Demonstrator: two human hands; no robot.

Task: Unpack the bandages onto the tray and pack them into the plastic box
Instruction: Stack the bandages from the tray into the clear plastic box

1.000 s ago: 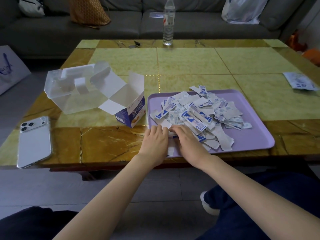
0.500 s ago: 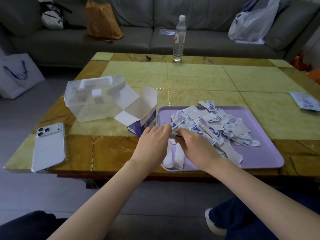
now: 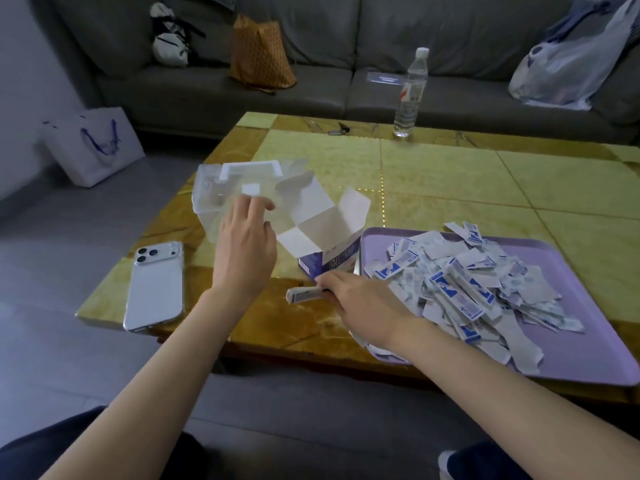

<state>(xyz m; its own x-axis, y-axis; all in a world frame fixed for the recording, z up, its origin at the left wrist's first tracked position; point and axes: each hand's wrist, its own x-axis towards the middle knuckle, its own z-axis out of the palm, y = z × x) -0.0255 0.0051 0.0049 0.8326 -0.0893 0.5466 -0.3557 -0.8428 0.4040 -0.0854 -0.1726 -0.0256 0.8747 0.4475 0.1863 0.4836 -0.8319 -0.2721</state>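
- The right hand (image 3: 360, 301) is clamped on a small stack of white-and-blue paper-wrapped bandages (image 3: 304, 294). It pinches the stack by one end, and the free end pokes left over the yellow-and-brown stone-patterned table (image 3: 450, 174), just off the left edge of the flat lilac plastic tray (image 3: 588, 370).
- The left hand (image 3: 242, 252) is well apart from the right, up at the clear plastic box with white latches (image 3: 211, 199). Its fingertips sit by the front latch, but blur hides whether they grip anything, so I cannot tell. Nor can I tell whether the lid is open.
- The rest is a loose heap of wrapped bandages (image 3: 467, 282) lying on the tray. Packing looks to be near its start.
- Judging by their look, the bandages are featherlight, thin and floppy, with slick wrappers that slide over one another. A stack held by one end is likely to fan out or shed strips. Pinching it across the middle, thumb on top and fingers beneath, should keep it square.
- The clear box looks light and thin-walled, so it may skid when pushed. A steadying hold on its wall or rim makes sense.
- The opened blue-and-white cardboard carton (image 3: 327, 263) stands between box and tray with its flaps raised in the path.
- A white smartphone (image 3: 154, 289) lies near the table's left edge.
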